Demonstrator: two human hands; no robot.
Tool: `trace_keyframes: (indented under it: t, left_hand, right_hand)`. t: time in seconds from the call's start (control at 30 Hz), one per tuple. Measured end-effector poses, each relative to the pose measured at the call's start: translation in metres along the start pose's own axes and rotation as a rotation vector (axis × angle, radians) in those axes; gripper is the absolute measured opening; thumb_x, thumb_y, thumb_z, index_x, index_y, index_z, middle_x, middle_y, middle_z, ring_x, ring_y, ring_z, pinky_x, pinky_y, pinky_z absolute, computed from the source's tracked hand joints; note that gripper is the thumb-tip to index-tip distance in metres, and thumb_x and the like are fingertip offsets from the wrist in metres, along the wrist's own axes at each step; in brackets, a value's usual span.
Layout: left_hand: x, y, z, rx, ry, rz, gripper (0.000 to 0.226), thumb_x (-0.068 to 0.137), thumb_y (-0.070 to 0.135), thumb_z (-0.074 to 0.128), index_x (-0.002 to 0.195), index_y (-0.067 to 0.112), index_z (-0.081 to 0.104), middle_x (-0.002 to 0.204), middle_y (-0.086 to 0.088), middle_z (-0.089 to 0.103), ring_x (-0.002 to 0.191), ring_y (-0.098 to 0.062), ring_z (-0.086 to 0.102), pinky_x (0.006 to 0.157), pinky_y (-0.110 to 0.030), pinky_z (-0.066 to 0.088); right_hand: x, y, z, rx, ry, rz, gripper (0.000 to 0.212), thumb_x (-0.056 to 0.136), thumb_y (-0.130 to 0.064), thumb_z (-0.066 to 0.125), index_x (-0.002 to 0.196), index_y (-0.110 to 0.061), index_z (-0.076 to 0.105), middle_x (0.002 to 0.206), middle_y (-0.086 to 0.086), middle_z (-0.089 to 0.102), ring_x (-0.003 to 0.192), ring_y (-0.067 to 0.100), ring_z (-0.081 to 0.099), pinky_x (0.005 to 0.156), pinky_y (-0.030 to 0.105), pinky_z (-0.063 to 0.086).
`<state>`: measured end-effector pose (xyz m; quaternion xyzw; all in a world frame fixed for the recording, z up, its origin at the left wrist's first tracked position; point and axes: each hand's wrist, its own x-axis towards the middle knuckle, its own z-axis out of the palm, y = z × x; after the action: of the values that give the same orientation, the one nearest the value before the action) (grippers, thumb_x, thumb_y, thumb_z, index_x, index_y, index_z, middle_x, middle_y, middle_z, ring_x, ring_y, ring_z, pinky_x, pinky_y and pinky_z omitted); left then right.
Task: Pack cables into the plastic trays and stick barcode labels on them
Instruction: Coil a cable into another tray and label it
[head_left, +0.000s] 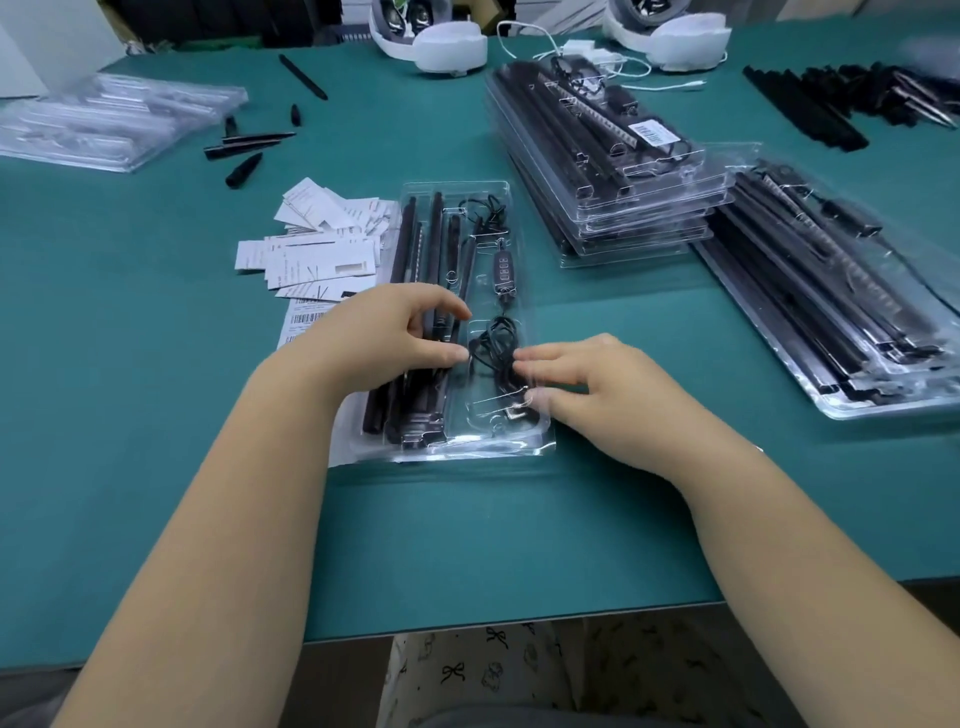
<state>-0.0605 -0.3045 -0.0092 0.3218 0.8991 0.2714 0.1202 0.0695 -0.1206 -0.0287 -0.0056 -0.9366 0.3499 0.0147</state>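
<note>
Clear plastic tray (457, 451): head view; landmark; lies lengthwise on the teal table (156, 467) before the person.
Tray load: black rods (415, 244) in its left channels; inline controller (505, 268) in the right channel; coiled black cable (496, 353) in the near right pocket; USB plug (517, 414) at the pocket's near end.
Left hand (387, 332): over the tray's left channels, fingers curled, thumb and forefinger apart; thumb tip at the coil's left edge. Whether it grips a rod cannot be told.
Right hand (597, 384): at the tray's right edge, fingers nearly straight, tips pressing the coil and plug down; holds nothing.
Step, as judged: seating the cable in its pocket; no label seen on this tray.
Risk: coil may spring back over the pocket wall once the fingers lift, since loops stand proud; a loop lying across a divider could stop trays stacking flat.
Risk: pressure on the right edge may tip or slide the light tray.
Count: one tray in hand; two stacks of packed trays (613, 171) right of it; one stack of empty trays (104, 119) far left.
Count: label sheets (317, 260) in one loose pile just left of the tray, number not countable; one barcode label (652, 132) visible on the nearer packed stack.
</note>
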Motion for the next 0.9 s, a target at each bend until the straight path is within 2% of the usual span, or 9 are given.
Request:
trace_keyframes:
  t: [0.07, 0.23, 0.3, 0.37, 0.43, 0.6, 0.77, 0.83, 0.9]
  left_hand:
    - [0.001, 0.002, -0.001, 0.012, -0.025, -0.008, 0.030, 0.080, 0.046, 0.070, 0.106, 0.050, 0.058, 0.064, 0.010, 0.039, 0.054, -0.004, 0.040, 0.050, -0.020, 0.027]
    - [0.002, 0.005, -0.004, 0.052, -0.070, -0.038, 0.032, 0.082, 0.047, 0.068, 0.110, 0.053, 0.054, 0.066, 0.007, 0.038, 0.058, -0.003, 0.042, 0.052, -0.022, 0.029]
    - [-0.002, 0.005, -0.002, 0.050, -0.082, -0.047, 0.031, 0.084, 0.052, 0.064, 0.112, 0.057, 0.052, 0.078, -0.003, 0.045, 0.063, 0.002, 0.043, 0.058, -0.021, 0.034]
    - [-0.006, 0.006, 0.001, 0.034, -0.065, -0.076, 0.034, 0.082, 0.064, 0.057, 0.115, 0.060, 0.050, 0.085, 0.014, 0.053, 0.079, 0.002, 0.047, 0.070, -0.025, 0.036]
    - [-0.008, 0.010, 0.003, 0.100, -0.046, -0.086, 0.041, 0.075, 0.072, 0.056, 0.113, 0.059, 0.048, 0.079, 0.024, 0.047, 0.077, 0.004, 0.047, 0.066, -0.024, 0.034]
    - [-0.007, 0.016, 0.004, 0.167, -0.048, -0.098, 0.053, 0.065, 0.080, 0.055, 0.113, 0.059, 0.042, 0.073, 0.025, 0.040, 0.070, 0.007, 0.042, 0.058, -0.024, 0.029]
    - [-0.008, 0.021, 0.005, 0.185, -0.073, -0.130, 0.067, 0.054, 0.088, 0.052, 0.113, 0.059, 0.038, 0.081, 0.024, 0.047, 0.075, 0.008, 0.045, 0.058, -0.025, 0.032]
    - [-0.007, 0.023, 0.005, 0.171, -0.098, -0.156, 0.072, 0.054, 0.087, 0.054, 0.118, 0.059, 0.036, 0.094, 0.025, 0.052, 0.084, 0.002, 0.050, 0.062, -0.025, 0.034]
    - [-0.005, 0.024, 0.005, 0.153, -0.121, -0.179, 0.080, 0.054, 0.084, 0.057, 0.127, 0.063, 0.032, 0.124, 0.020, 0.054, 0.109, -0.010, 0.053, 0.075, -0.028, 0.037]
  right_hand:
    - [0.000, -0.001, 0.003, 0.134, 0.098, 0.061, 0.023, 0.084, -0.023, 0.069, 0.106, -0.025, 0.073, 0.124, -0.021, 0.059, 0.109, -0.012, 0.042, 0.084, -0.002, 0.028]
    - [0.000, -0.003, 0.006, 0.209, 0.238, 0.183, 0.022, 0.067, -0.032, 0.083, 0.079, -0.036, 0.065, 0.119, -0.017, 0.047, 0.105, 0.004, 0.047, 0.094, 0.023, 0.037]
    - [0.002, -0.004, 0.004, 0.186, 0.211, 0.167, 0.024, 0.066, -0.032, 0.084, 0.079, -0.037, 0.064, 0.115, -0.014, 0.053, 0.107, 0.005, 0.050, 0.096, 0.025, 0.039]
    - [0.004, -0.005, 0.002, 0.177, 0.186, 0.178, 0.023, 0.065, -0.034, 0.084, 0.077, -0.041, 0.065, 0.112, -0.014, 0.055, 0.109, 0.005, 0.050, 0.095, 0.025, 0.039]
    - [0.005, -0.005, 0.002, 0.157, 0.185, 0.203, 0.024, 0.064, -0.038, 0.083, 0.076, -0.045, 0.064, 0.105, -0.016, 0.055, 0.102, 0.003, 0.050, 0.086, 0.021, 0.039]
    - [0.003, -0.003, 0.004, 0.056, 0.178, 0.192, 0.018, 0.073, -0.044, 0.075, 0.090, -0.041, 0.072, 0.083, -0.009, 0.051, 0.077, 0.002, 0.048, 0.063, 0.017, 0.034]
    - [0.001, -0.005, -0.002, 0.002, 0.010, 0.132, 0.020, 0.092, -0.031, 0.053, 0.096, -0.044, 0.068, 0.084, -0.007, 0.047, 0.089, 0.011, 0.047, 0.074, 0.024, 0.038]
    - [0.001, -0.004, -0.006, 0.122, -0.051, 0.174, 0.025, 0.093, -0.027, 0.050, 0.100, -0.043, 0.068, 0.081, -0.015, 0.049, 0.092, 0.004, 0.048, 0.084, 0.019, 0.036]
    - [0.000, -0.003, -0.005, 0.154, -0.019, 0.179, 0.025, 0.091, -0.026, 0.054, 0.103, -0.040, 0.070, 0.071, -0.024, 0.052, 0.080, -0.009, 0.049, 0.074, 0.003, 0.034]
